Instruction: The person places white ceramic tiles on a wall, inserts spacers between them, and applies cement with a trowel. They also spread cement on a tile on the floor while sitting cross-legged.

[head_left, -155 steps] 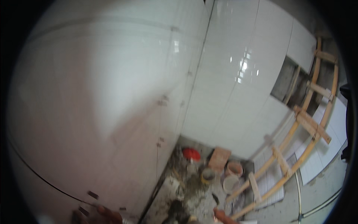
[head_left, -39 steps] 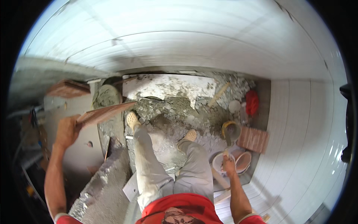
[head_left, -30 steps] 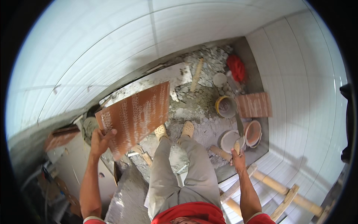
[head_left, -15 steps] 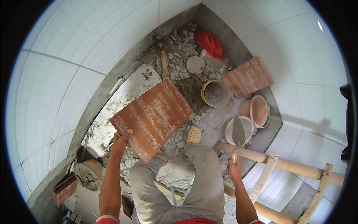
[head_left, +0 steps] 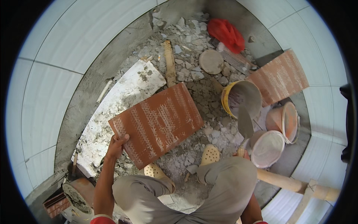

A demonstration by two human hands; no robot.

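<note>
A reddish-brown tile (head_left: 158,123), backside up with whitish ribbed texture, is held at its left edge by my left hand (head_left: 118,145), the thumb lying on top. My right hand (head_left: 246,154) is closed around the handle of a pointed trowel (head_left: 244,123); my right knee covers most of that hand. The trowel blade points away from me, its tip overlapping the rim of a yellow-edged bucket (head_left: 256,95). Behind that bucket, another brown tile (head_left: 281,76) leans against the wall.
Broken rubble (head_left: 186,56) covers the floor, with a wood strip (head_left: 170,63) and a red bag (head_left: 226,34) on it. A mortar-spotted white board (head_left: 112,115) lies left. At right stand an orange bucket (head_left: 274,121), a whitish bucket (head_left: 268,149) and a wooden ladder (head_left: 279,179).
My right hand with the trowel has moved up and inward, and the trowel is now near the yellow-edged bucket. My right knee has shifted outward. The view has tilted; the left hand still holds the tile.
</note>
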